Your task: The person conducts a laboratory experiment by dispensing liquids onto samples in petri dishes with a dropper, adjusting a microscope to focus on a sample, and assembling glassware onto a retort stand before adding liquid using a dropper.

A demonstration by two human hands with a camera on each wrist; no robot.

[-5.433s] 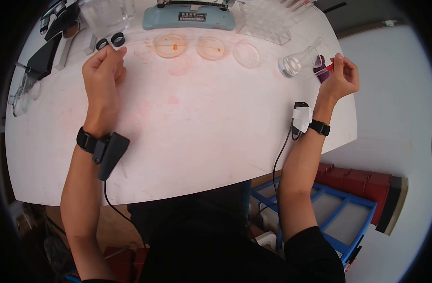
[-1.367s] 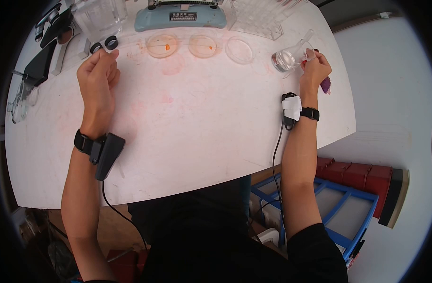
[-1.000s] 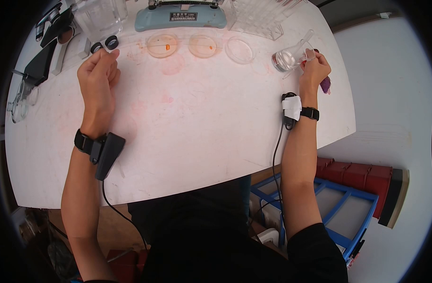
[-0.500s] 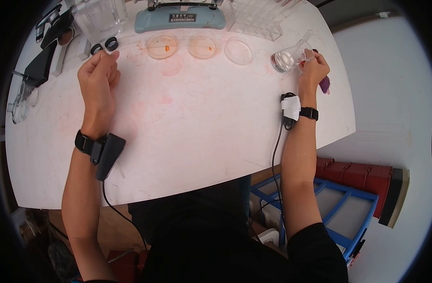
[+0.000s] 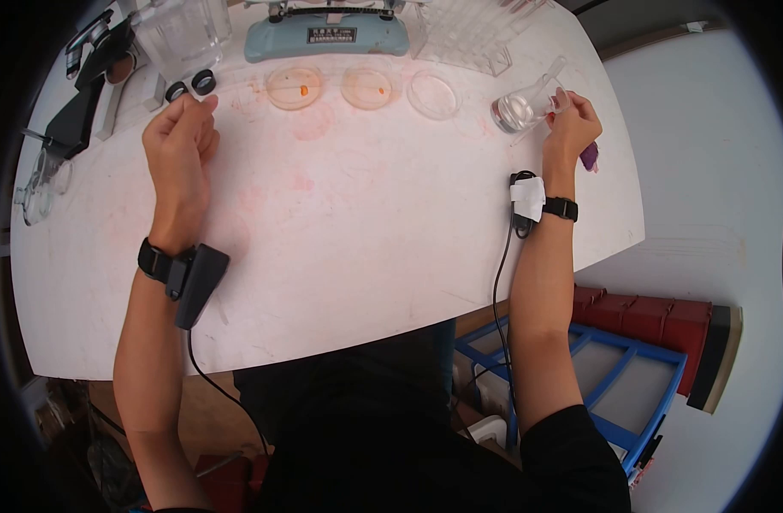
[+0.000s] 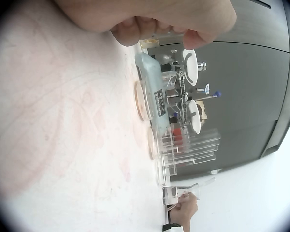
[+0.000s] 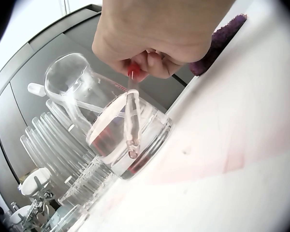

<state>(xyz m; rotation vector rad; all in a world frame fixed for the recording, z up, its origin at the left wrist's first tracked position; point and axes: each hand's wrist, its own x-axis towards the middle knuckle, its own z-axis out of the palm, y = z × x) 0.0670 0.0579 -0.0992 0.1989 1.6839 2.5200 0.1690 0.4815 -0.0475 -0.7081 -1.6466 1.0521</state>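
Observation:
My right hand [image 5: 573, 124] pinches a glass dropper by its red rubber bulb [image 7: 134, 70]. The dropper's glass barrel [image 7: 132, 116] points down in front of a conical flask [image 7: 108, 140], overlapping its side in the right wrist view. Clear liquid fills the flask's lower part, and a clear stick [image 7: 37, 89] leans out of its mouth. On the left, my left hand [image 5: 179, 145] rests with fingers loosely curled and nothing visible in them, just below two black ring-like pieces [image 5: 203, 81].
Three shallow dishes stand in a row: two with orange bits [image 5: 304, 91] and one clear [image 5: 434, 94]. Behind them are a blue balance [image 5: 327, 41] and a clear test-tube rack [image 5: 464, 47]. A purple cloth [image 5: 590, 156] lies beyond my right hand. Glassware [image 5: 39, 192] sits far left.
Since the oldest frame, my right hand has moved left with the dropper, from right of the flask to close beside it. My left hand stays put; the view has shifted slightly.

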